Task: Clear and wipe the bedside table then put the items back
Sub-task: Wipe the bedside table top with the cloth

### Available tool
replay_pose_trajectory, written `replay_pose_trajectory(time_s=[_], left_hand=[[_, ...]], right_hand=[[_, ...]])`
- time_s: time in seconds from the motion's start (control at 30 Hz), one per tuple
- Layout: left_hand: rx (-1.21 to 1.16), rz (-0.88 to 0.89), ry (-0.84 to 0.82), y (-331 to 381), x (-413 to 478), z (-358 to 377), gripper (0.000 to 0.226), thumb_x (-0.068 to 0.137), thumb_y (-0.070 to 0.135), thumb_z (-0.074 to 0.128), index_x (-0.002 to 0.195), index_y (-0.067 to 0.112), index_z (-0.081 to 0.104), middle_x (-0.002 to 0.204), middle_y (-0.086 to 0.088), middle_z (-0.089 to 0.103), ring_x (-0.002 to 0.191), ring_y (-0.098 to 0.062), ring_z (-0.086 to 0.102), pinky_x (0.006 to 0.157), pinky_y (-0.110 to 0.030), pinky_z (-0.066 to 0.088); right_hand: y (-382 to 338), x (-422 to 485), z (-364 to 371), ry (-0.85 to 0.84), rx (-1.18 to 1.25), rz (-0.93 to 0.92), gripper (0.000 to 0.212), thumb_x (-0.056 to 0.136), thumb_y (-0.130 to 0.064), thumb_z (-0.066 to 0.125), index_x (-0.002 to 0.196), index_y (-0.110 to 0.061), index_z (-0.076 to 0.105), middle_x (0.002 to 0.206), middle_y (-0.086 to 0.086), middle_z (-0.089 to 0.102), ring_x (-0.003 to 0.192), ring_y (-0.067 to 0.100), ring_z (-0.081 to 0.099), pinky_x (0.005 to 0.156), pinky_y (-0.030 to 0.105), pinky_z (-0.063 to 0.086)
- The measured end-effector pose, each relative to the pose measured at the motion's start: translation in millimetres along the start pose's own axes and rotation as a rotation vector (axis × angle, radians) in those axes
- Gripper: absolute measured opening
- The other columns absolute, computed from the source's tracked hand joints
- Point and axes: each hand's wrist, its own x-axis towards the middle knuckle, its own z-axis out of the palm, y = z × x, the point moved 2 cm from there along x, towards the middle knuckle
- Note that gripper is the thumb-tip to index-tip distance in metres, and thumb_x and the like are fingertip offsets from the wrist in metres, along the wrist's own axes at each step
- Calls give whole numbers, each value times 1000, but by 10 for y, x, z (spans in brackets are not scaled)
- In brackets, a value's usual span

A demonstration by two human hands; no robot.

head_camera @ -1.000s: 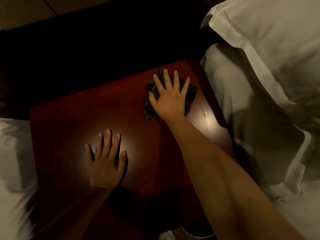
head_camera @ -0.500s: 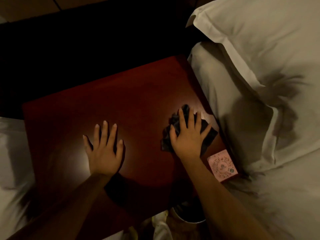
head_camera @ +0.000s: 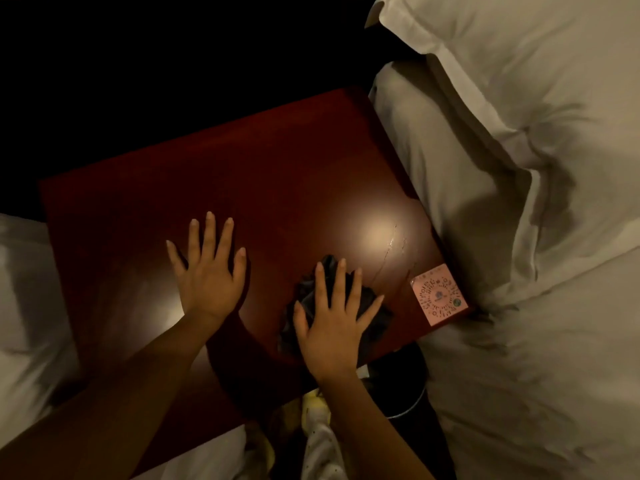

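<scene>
Flat on the bedside table (head_camera: 277, 174), left hand (head_camera: 207, 275); right hand (head_camera: 332, 327) on cloth (head_camera: 375, 318).

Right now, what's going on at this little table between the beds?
A person is wiping the dark red bedside table. The right hand presses flat on a dark cloth near the front edge, while the left hand rests flat on the bare wood. Only a pink QR-code card sits at the table's right corner.
</scene>
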Motion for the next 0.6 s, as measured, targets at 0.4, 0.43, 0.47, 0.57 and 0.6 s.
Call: replay_pose_trajectory(time_s=[0.4, 0.43, 0.47, 0.57, 0.6], left_hand=[[-4, -5, 3, 21, 10, -2, 58, 93, 49, 16, 147, 29, 15, 159, -3, 15, 147, -22, 6, 115, -57, -2], [2, -8, 0, 13, 14, 9, 57, 93, 49, 16, 147, 30, 14, 159, -3, 15, 147, -22, 6, 115, -56, -2], [8, -11, -1, 4, 17, 20, 57, 93, 49, 16, 147, 31, 14, 159, -3, 16, 147, -22, 6, 115, -55, -4], [36, -14, 5, -11, 18, 21, 56, 94, 49, 17, 147, 32, 13, 158, -3, 18, 147, -21, 8, 114, -46, -16], [50, -19, 4, -10, 19, 14, 56, 94, 49, 17, 147, 32, 13, 158, -3, 19, 146, -21, 9, 113, -43, -19]], right_hand=[[411, -81, -75, -28, -23, 39, 63, 84, -61, 35, 141, -36, 31, 154, 9, 28, 143, 37, 13, 109, 64, 9], [426, 1, -92, -26, -14, 42, 62, 84, -61, 35, 141, -36, 32, 155, 10, 28, 142, 38, 14, 108, 65, 10], [438, 96, -109, -20, -10, 45, 62, 84, -60, 35, 141, -35, 33, 154, 10, 28, 142, 40, 15, 108, 67, 11], [468, 438, -183, 8, -20, 61, 62, 85, -60, 34, 140, -34, 33, 154, 12, 28, 141, 43, 19, 106, 70, 13], [477, 565, -207, 14, -20, 64, 62, 85, -60, 36, 141, -34, 33, 155, 13, 27, 141, 44, 19, 107, 70, 12]])
